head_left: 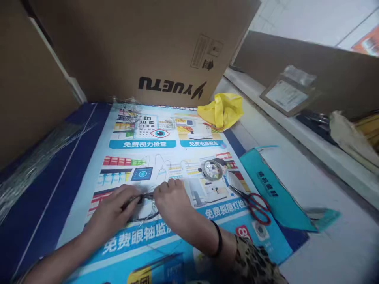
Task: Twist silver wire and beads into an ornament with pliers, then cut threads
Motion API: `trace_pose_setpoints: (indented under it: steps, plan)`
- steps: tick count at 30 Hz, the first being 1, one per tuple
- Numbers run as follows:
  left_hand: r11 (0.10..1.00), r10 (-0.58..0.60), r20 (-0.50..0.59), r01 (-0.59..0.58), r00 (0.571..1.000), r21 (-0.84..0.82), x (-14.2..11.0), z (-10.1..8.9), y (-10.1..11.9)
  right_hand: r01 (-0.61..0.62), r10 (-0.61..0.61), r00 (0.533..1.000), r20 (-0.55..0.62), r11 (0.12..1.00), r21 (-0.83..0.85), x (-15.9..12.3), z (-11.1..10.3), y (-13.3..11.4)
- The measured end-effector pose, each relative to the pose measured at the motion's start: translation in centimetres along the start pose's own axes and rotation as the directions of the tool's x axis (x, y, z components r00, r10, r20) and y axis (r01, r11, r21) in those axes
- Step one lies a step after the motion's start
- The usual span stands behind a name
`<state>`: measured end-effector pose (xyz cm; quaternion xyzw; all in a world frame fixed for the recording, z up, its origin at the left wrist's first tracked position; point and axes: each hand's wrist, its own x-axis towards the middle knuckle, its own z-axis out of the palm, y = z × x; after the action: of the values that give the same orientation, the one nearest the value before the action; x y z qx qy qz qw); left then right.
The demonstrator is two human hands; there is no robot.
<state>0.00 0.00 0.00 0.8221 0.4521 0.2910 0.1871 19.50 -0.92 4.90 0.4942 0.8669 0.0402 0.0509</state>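
My left hand (118, 207) is closed, its thumb and fingers pinching a dark, thin loop (151, 216) low over the printed poster. My right hand (174, 201) is curled into a grip at the loop's other side, with its fingertips hidden. A dark strip runs between the two hands, and the loop hangs below it. Fine clear strands show inside the loop; what the thing is I cannot make out. To the right of my right hand lie red-handled scissors (257, 207), blades toward the poster's middle. Above them rests a clear roll of tape or thread (212, 170).
A large cardboard box (112, 51) stands at the back, with another cardboard panel (26, 79) at left. A yellow cloth or bag (223, 111) lies at the poster's far right corner. Beside the poster is a teal cardboard piece (275, 193). Loose clear strands (38, 157) lie at left.
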Motion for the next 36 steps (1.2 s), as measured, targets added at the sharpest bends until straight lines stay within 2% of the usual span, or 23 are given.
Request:
trace_pose_setpoints:
  steps: [5, 9, 14, 18, 21, 24, 36]
  plan:
    - [0.998, -0.052, 0.009, 0.052, 0.999, 0.042, -0.1, 0.8, -0.2, -0.016, 0.016, 1.000, 0.005, 1.000, 0.012, 0.1, -0.2, -0.5]
    - [0.994, -0.094, 0.028, 0.093, 0.995, 0.053, -0.2, 0.6, 0.1, -0.013, 0.013, 1.000, 0.005, 1.000, 0.015, 0.1, -0.2, -0.5]
    - [0.977, -0.192, 0.106, 0.180, 0.976, 0.111, 0.0, 0.4, 0.3, -0.023, 0.023, 1.000, -0.002, 1.000, -0.015, 0.0, -0.1, -0.6]
    - [0.967, -0.231, 0.120, 0.214, 0.966, 0.138, 0.3, 0.2, 0.8, -0.006, 0.005, 0.999, 0.038, 1.000, 0.007, -0.1, -0.4, -0.6]
    - [0.970, -0.230, 0.137, 0.215, 0.963, 0.112, 0.6, 0.0, 1.2, -0.030, 0.028, 0.994, 0.107, 0.999, 0.020, 0.1, -0.8, -0.5]
    - [0.967, -0.251, 0.145, 0.241, 0.957, 0.086, 0.8, -0.2, 1.4, -0.036, 0.034, 0.992, 0.124, 0.999, 0.012, 0.3, -0.9, -0.4]
    - [0.980, -0.198, 0.084, 0.199, 0.977, -0.009, 0.6, 0.0, 1.1, -0.046, 0.046, 0.999, -0.007, 0.997, -0.065, -0.4, -0.3, 0.1]
